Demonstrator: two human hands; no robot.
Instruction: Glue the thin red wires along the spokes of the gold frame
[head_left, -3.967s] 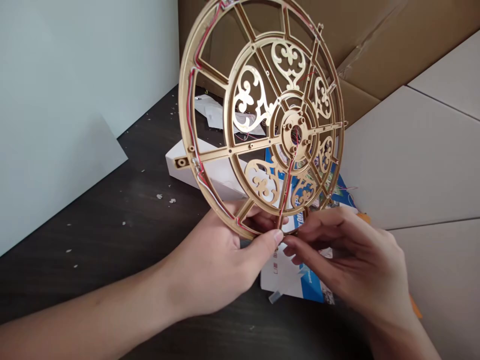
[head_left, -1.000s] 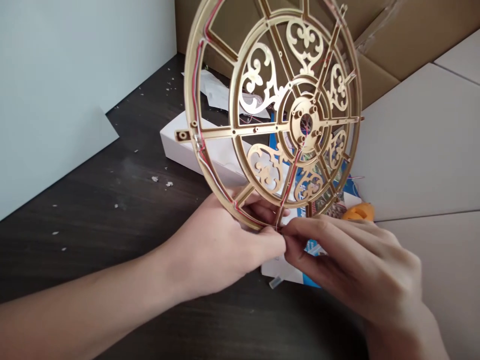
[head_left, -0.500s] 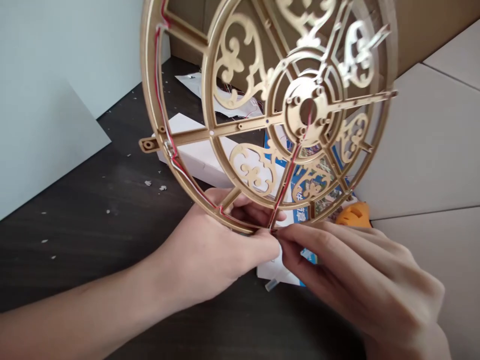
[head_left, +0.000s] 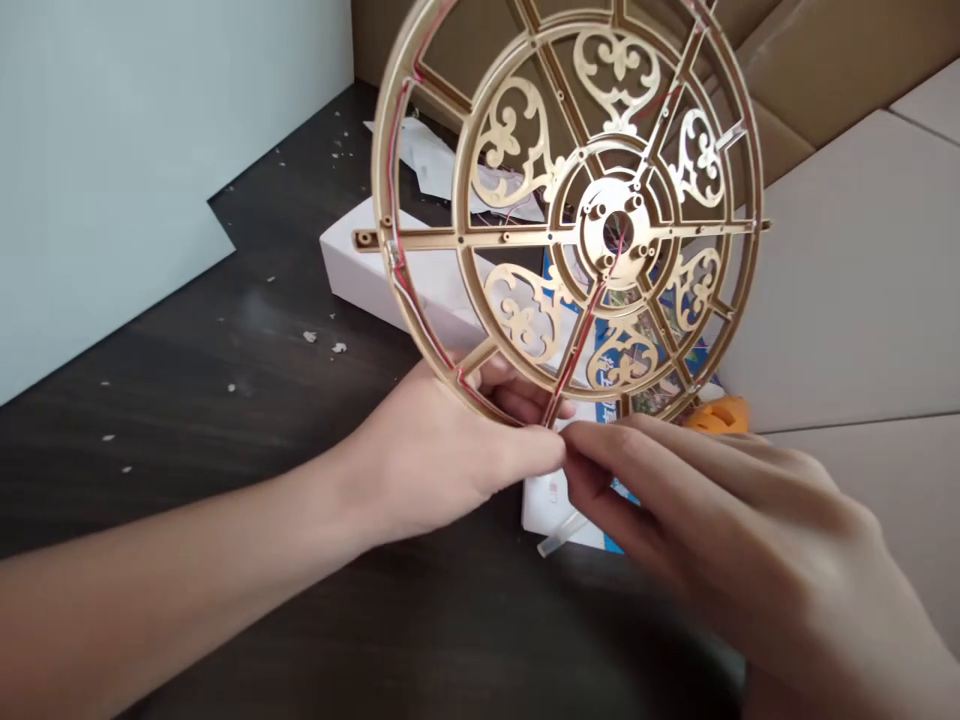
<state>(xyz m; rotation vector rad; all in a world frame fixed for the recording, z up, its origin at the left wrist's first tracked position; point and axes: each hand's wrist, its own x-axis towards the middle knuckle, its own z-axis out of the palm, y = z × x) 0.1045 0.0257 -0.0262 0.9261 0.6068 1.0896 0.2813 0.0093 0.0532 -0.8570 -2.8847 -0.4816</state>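
Observation:
A gold, openwork wheel frame (head_left: 466, 238) with scroll ornaments stands tilted in front of me. My left hand (head_left: 457, 450) grips its lower rim, thumb in front and fingers behind. Red wire (head_left: 583, 335) runs from the hub down a lower spoke to the rim; more red and white wire follows the channel at the left rim. At the foot of that spoke, the fingertips of my right hand (head_left: 720, 520) are pinched together beside my left thumb. What lies between those right fingertips is hidden; the wire leads to this spot.
Behind the wheel lie a long white box (head_left: 352, 265), a blue-and-white printed package (head_left: 551, 500) and an orange object (head_left: 718, 414). A clear tube (head_left: 561, 535) is near the package. White scraps (head_left: 310, 337) dot the dark table (head_left: 247, 430); cardboard (head_left: 840, 80) stands at the back.
The wheel has turned to face me more squarely, its upper part now further from the camera. Both hands keep their places at the lower rim, slightly higher in view.

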